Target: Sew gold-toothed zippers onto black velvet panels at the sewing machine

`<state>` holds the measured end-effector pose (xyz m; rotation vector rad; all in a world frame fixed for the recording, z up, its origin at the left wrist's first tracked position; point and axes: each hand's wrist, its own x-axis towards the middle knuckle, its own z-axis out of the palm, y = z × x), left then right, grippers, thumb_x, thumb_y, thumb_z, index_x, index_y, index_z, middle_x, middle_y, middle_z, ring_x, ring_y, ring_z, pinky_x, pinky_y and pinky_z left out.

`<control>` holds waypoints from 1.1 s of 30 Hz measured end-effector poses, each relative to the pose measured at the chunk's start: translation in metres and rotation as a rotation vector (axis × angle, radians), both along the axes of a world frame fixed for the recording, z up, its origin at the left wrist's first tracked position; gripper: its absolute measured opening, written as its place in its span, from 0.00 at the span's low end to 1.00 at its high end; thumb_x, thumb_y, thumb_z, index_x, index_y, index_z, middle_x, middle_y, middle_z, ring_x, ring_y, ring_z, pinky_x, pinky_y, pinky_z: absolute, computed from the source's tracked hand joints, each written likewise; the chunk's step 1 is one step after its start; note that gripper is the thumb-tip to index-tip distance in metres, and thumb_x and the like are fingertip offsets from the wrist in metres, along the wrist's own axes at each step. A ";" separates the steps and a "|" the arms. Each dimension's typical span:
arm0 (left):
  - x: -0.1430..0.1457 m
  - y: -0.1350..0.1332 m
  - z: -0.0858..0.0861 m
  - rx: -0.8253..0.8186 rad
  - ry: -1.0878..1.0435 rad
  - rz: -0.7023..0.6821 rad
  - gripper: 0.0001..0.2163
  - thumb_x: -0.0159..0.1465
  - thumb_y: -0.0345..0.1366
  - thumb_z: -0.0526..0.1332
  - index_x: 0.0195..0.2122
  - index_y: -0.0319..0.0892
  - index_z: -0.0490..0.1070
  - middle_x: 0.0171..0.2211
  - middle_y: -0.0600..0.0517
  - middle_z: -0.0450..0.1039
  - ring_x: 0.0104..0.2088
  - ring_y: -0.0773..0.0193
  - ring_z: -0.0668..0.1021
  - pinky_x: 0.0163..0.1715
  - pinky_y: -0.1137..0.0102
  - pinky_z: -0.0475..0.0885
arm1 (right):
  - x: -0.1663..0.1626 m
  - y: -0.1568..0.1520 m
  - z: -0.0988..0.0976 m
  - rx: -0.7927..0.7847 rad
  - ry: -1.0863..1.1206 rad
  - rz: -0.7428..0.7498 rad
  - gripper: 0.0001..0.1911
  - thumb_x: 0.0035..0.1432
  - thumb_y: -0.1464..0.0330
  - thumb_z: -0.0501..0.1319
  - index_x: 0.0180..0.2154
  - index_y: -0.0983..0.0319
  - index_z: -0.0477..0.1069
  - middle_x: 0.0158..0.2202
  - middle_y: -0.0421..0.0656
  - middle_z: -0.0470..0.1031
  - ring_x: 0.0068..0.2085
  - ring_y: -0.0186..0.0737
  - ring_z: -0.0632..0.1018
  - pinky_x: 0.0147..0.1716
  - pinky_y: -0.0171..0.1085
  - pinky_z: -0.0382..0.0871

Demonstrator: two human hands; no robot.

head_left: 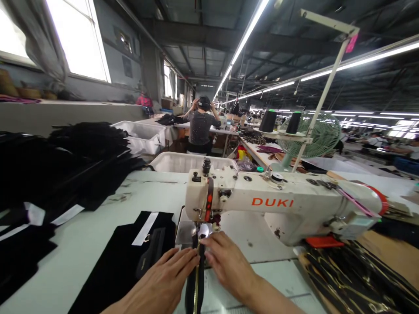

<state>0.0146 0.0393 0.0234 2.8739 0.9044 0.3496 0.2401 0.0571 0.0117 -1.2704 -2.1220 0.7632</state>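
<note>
A black zipper [196,283] with gold teeth runs lengthwise under the presser foot of a white sewing machine [242,200]. My left hand [163,277] lies along its left side, fingers together and tips pressed on the tape; the thumb is hidden. From the right, my right hand [229,264] pinches the zipper close to the needle, thumb and forefinger near the metal plate. Left of the needle lies a black fabric panel [108,266] with a white strip [145,229] and a dark pocket-like piece [152,250], partly beneath my left hand.
Stacks of black cut pieces [78,161] rise at the left. More gold-toothed zippers [347,274] lie at the lower right. A white bin [193,162] stands behind the machine, near black thread cones [268,121] and a green fan [322,135]. Another person [200,126] sits ahead, back turned.
</note>
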 end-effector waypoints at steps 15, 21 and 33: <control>-0.070 0.115 -0.012 -0.230 -0.141 0.456 0.15 0.61 0.45 0.59 0.47 0.46 0.74 0.39 0.49 0.75 0.43 0.49 0.74 0.47 0.57 0.68 | 0.001 0.000 -0.021 0.367 -0.280 0.141 0.16 0.70 0.65 0.56 0.56 0.60 0.69 0.52 0.47 0.72 0.54 0.49 0.70 0.57 0.46 0.66; -0.045 0.098 -0.024 -0.377 -0.261 0.414 0.19 0.69 0.51 0.51 0.36 0.41 0.73 0.31 0.51 0.74 0.33 0.56 0.77 0.33 0.66 0.71 | 0.000 -0.007 -0.027 0.426 -0.221 0.093 0.17 0.70 0.63 0.56 0.58 0.59 0.68 0.52 0.44 0.72 0.55 0.46 0.70 0.61 0.44 0.63; -0.031 0.034 -0.035 0.049 -0.235 0.169 0.16 0.72 0.42 0.56 0.60 0.57 0.67 0.58 0.56 0.71 0.57 0.57 0.74 0.61 0.63 0.67 | -0.001 -0.011 -0.024 0.558 -0.286 0.067 0.15 0.70 0.66 0.57 0.56 0.60 0.68 0.51 0.43 0.74 0.53 0.45 0.72 0.61 0.44 0.63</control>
